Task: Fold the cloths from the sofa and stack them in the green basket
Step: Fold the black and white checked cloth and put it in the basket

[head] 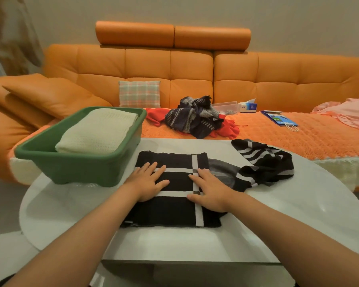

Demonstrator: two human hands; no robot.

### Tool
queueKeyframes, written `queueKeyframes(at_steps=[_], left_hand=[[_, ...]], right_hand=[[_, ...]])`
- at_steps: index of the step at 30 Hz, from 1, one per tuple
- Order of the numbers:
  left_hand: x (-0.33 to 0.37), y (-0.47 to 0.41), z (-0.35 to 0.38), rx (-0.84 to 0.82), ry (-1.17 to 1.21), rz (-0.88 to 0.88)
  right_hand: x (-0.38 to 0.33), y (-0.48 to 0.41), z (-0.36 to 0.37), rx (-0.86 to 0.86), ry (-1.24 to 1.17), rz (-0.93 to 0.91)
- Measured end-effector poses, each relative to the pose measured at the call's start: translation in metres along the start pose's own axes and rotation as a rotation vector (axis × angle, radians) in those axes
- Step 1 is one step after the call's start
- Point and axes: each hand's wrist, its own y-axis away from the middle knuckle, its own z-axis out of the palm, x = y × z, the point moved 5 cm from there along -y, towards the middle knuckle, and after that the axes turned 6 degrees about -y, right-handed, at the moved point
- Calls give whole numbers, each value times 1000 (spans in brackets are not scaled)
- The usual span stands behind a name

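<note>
A black cloth with white stripes [174,162] lies partly folded on the white table [298,214]; its loose end trails off to the right in a crumpled heap. My left hand [148,183] and my right hand [210,191] both press flat on the folded part, fingers straight. The green basket [77,164] stands at the table's left with a folded cream cloth [97,131] inside. On the orange sofa [195,69] behind lie a crumpled dark striped cloth [193,117] and a red cloth [226,129] under it.
A plaid cushion [139,93] leans on the sofa back. A clear box [224,105], a tissue box [248,105], a blue bag [280,119] and pink fabric [346,113] lie on the sofa's right side. An orange knitted throw [288,137] covers the seat.
</note>
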Motion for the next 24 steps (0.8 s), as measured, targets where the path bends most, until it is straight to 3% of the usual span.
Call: queueKeyframes(at_steps=[8, 11, 14, 17, 21, 24], left_hand=[[-22, 2, -4, -15, -37, -77], [-5, -3, -19, -13, -67, -114], [34, -5, -40, 116, -66, -65], [88, -9, -51, 215, 116, 101], [166, -19, -68, 197, 371, 269], [211, -33, -70, 174, 374, 233]], right_hand=[[-22, -9, 0, -19, -89, -52], [-11, 5, -35, 121, -192, -83], [29, 13, -68, 246, -151, 21], [79, 24, -91, 267, -1, 147], [125, 43, -102, 108, 59, 266], [144, 43, -102, 77, 239, 263]])
